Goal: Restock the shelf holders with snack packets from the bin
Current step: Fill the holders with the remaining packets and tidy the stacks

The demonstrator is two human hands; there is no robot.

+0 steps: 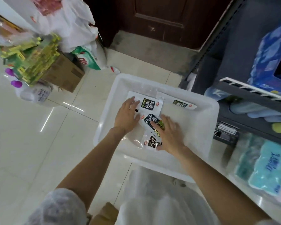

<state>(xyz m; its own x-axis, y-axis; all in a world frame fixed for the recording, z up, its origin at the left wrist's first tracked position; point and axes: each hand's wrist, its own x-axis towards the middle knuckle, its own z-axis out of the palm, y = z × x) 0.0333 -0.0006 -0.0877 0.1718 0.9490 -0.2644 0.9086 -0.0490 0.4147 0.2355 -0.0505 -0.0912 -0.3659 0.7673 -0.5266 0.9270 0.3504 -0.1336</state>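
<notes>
**Both hands down in the packet bin**

Pale floor tiles carry a white bin point(206, 114) beside dark shelving point(243, 98). Four snack packets point(148, 103) lie inside it. Left hand point(126, 116) rests flat with fingers straight on one packet; right hand point(169, 133) lies spread, fingers straight, across two others.

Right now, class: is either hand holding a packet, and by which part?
Neither grips one. The left hand and right hand lie flat, fingers straight, on the snack packets in the white bin.

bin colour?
Translucent white bin; head view.
</notes>
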